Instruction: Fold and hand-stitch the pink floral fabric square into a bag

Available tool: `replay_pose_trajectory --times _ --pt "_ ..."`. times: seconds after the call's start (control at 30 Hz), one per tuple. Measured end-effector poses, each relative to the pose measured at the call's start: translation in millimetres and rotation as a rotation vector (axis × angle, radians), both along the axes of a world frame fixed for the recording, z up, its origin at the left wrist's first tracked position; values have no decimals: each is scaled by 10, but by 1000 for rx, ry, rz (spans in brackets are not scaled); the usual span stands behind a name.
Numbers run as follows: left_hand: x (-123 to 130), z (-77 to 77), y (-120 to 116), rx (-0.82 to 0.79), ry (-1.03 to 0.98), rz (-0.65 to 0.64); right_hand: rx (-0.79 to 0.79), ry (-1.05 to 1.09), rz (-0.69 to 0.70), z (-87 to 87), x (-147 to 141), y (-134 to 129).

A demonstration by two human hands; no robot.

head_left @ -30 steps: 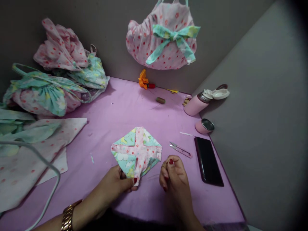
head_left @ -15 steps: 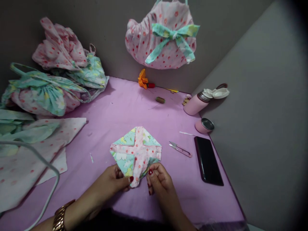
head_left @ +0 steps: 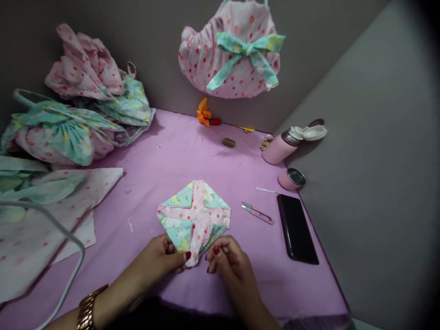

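While left hand (head_left: 164, 256) pinches fabric (head_left: 198, 214), bottle (head_left: 277, 149) stands open.

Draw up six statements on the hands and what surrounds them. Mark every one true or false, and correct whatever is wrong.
1. The left hand grips the near corner of the patchwork piece. True.
2. The right hand holds the snips. False: they lie on the purple tabletop.
3. The lid of the pink bottle is shut. False: it is flipped open.
4. A phone lies to the right of the snips. True.
5. A bag with a bow hangs above the tabletop. True.
6. The thread spool stands upright. False: it lies on its side.
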State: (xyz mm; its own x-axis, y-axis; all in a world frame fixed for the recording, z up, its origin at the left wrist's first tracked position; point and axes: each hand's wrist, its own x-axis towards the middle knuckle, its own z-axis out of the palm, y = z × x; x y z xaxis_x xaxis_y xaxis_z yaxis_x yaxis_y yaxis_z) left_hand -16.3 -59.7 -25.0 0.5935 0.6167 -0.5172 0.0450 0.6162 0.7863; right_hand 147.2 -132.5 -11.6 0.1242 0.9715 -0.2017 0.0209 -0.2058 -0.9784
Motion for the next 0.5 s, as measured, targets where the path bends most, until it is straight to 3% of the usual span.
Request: replay_pose_trajectory --times 0.17,0.37,0.5 --pt "-6 45 0 -10 9 -23 23 -376 246 44 -24 -33" --pt "-18 59 8 -6 23 -27 54 -549 313 54 -15 -34" --pt "-23 33 5 -21 2 -12 34 -557 351 42 -2 -38"
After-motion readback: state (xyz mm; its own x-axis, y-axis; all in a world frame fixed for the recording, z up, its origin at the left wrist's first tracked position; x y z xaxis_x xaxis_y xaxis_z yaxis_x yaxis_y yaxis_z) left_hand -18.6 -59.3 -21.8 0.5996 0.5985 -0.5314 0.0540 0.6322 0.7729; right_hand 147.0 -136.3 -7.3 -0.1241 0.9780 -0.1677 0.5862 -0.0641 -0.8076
